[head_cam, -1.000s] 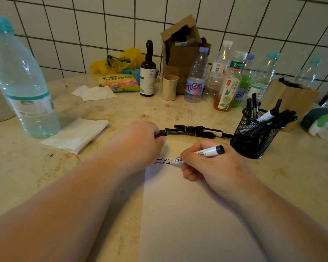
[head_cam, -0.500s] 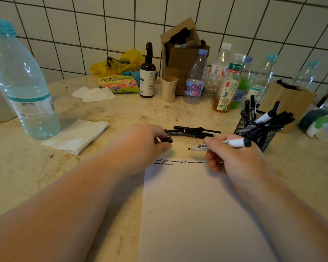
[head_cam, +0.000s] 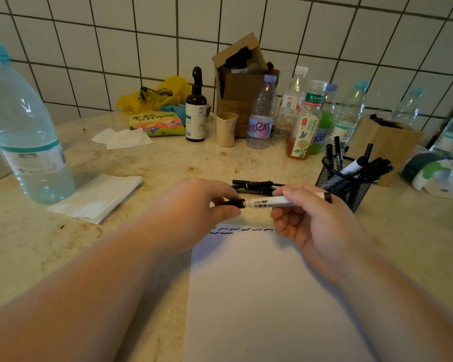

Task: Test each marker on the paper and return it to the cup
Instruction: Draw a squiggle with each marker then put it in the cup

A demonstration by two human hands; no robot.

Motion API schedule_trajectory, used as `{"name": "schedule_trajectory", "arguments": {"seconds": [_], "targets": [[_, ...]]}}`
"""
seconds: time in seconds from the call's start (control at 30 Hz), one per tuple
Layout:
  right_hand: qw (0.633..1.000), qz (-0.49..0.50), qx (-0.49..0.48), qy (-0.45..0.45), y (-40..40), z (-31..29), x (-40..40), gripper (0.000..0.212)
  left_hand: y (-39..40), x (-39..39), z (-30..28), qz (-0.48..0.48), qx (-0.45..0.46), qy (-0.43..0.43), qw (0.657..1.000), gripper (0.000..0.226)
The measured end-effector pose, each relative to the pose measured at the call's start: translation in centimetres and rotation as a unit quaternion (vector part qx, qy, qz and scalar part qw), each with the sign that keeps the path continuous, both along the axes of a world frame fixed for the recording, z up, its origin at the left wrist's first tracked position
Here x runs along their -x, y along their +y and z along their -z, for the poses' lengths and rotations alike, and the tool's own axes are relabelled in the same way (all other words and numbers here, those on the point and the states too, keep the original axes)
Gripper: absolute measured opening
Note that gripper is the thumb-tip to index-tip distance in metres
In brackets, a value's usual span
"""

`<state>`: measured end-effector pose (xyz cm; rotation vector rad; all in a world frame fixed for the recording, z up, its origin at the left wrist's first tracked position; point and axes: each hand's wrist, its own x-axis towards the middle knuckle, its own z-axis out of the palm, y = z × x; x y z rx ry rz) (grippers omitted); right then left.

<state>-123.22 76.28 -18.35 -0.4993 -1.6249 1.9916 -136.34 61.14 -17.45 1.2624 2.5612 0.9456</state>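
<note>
White marker (head_cam: pixel 271 202), lifted off the paper (head_cam: pixel 259 296) since a moment ago, is pinched by the right hand (head_cam: pixel 317 218); left hand (head_cam: pixel 194 212) pushes its black cap (head_cam: pixel 232 203) on, apparently seated. Mesh cup (head_cam: pixel 343 184) next.

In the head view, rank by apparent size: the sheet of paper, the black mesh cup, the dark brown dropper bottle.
1. White sheet of paper, largest by far.
2. Black mesh cup and dark brown dropper bottle: look alike; the bottle stands farther back, so no ranking.
</note>
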Motion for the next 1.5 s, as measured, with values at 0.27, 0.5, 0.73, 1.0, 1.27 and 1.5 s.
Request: {"name": "schedule_trajectory", "arguments": {"seconds": [0.27, 0.5, 0.73, 1.0, 1.27, 1.5], "targets": [[0.999, -0.042, 0.033, -0.008, 0.1, -0.3, -0.2, 0.009, -0.2, -0.5, -0.5, 0.048, 0.018, 0.029, 0.998, 0.014], [0.998, -0.043, -0.002, 0.039, -0.1, 0.0, 0.0, 0.022, -0.1, -1.1, -0.3, 0.074, 0.007, -0.029, 0.997, 0.025], [0.994, -0.069, -0.048, 0.066, 0.0, 0.0, 0.0, 0.023, -0.1, -1.3, -0.5, 0.081, -0.039, -0.112, 0.99, 0.029], [0.997, -0.052, -0.018, 0.052, 0.0, -0.2, -0.1, 0.027, 0.2, -1.0, -0.5, 0.083, -0.054, -0.11, 0.989, 0.018], [0.955, 0.234, -0.16, 0.084, 1.8, -2.3, -1.7, 0.014, 0.2, -0.5, -0.3, -0.029, -0.058, -0.012, 0.998, 0.034], [0.905, 0.356, -0.214, 0.09, 3.0, -2.7, -2.2, 0.015, 0.2, -0.7, 0.0, -0.036, -0.052, 0.007, 0.998, 0.021]]}}
